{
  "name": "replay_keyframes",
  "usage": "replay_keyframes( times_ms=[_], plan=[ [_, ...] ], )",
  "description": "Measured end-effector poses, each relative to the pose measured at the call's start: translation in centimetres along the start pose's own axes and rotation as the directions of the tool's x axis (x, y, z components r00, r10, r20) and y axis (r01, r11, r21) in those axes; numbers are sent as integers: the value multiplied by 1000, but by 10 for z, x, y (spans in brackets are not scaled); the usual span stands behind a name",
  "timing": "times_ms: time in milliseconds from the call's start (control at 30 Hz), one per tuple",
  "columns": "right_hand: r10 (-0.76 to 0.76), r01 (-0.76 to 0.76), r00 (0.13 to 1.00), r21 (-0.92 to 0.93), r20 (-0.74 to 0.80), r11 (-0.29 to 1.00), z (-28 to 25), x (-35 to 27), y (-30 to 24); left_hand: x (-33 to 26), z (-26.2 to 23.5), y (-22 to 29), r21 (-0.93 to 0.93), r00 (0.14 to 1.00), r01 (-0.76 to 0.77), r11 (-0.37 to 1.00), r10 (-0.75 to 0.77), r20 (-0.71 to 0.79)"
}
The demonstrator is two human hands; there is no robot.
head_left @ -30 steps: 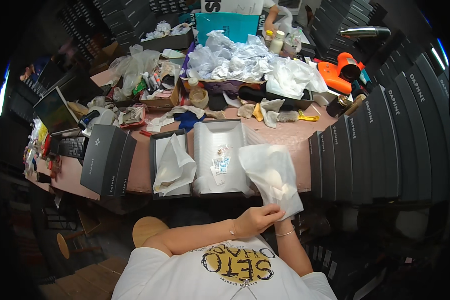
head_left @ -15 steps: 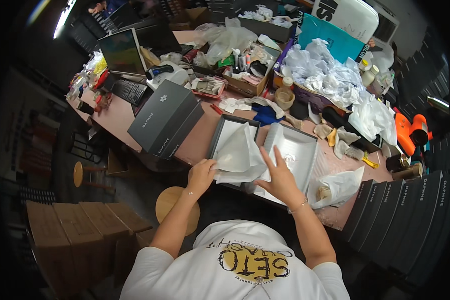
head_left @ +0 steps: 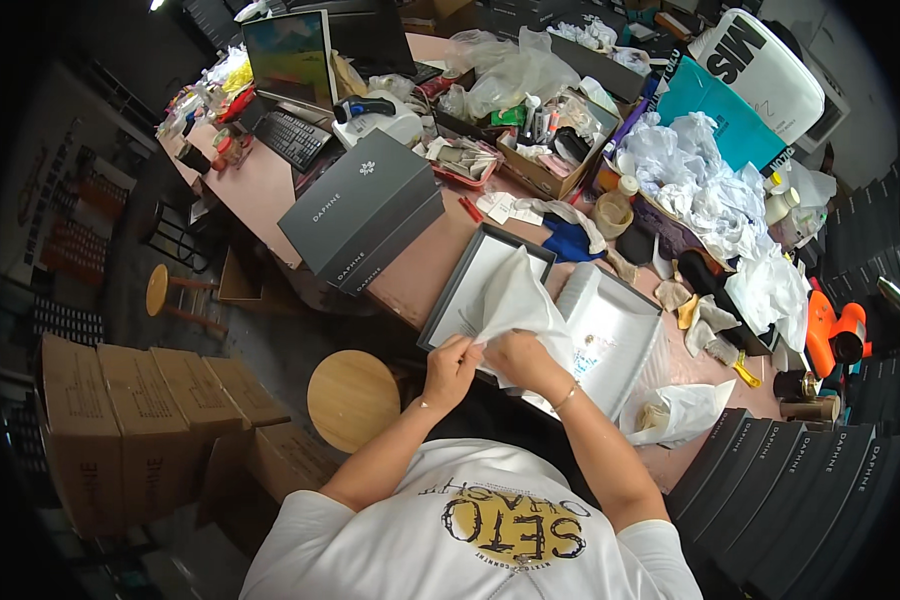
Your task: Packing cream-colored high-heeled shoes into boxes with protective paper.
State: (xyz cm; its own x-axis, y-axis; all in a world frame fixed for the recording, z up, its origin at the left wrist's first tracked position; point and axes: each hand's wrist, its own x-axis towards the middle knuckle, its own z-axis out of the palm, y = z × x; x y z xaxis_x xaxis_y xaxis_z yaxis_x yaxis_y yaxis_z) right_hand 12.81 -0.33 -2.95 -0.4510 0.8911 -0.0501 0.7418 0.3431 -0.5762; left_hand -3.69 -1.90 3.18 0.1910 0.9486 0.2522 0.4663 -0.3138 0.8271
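Note:
Both hands meet at the near edge of a thin white bag (head_left: 518,295); its material and contents cannot be made out. My left hand (head_left: 451,373) is closed, pinching the bag's near left edge. Beside it, my right hand (head_left: 526,360) is curled over the same edge with its fingertips hidden. Under the bag lies an open dark grey shoebox part (head_left: 464,295) with a pale inside. To its right is another open shoebox part (head_left: 615,345), lined with white ribbed packing. A second white bag (head_left: 678,413) with something beige in it lies at the right.
Closed dark grey shoeboxes (head_left: 365,205) stand on the pink table (head_left: 410,300) at left. Behind are a keyboard (head_left: 290,138), a screen (head_left: 288,62) and a heap of crumpled white paper (head_left: 685,175). Grey boxes (head_left: 770,490) stand at right, brown cartons (head_left: 135,430) and a stool (head_left: 353,402) at left.
My right hand, spread above the right shoebox part before, has moved left to the bag and closed on its edge beside my left hand. The whole view has shifted.

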Motion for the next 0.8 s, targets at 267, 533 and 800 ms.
replay_keyframes(
  times_ms=[267,533,800],
  plan=[
    [0,85,937,229,-350,970,59,0,26,-21,-6,-3,-119,977,98,988,-73,199],
    [367,-330,930,484,18,811,-24,-67,6,-24,3,-59,-573,534,781,250,-742,404],
    [264,-29,963,994,55,-103,-69,-190,-12,18,4,-92,-714,689,621,324,-659,301]
  ],
)
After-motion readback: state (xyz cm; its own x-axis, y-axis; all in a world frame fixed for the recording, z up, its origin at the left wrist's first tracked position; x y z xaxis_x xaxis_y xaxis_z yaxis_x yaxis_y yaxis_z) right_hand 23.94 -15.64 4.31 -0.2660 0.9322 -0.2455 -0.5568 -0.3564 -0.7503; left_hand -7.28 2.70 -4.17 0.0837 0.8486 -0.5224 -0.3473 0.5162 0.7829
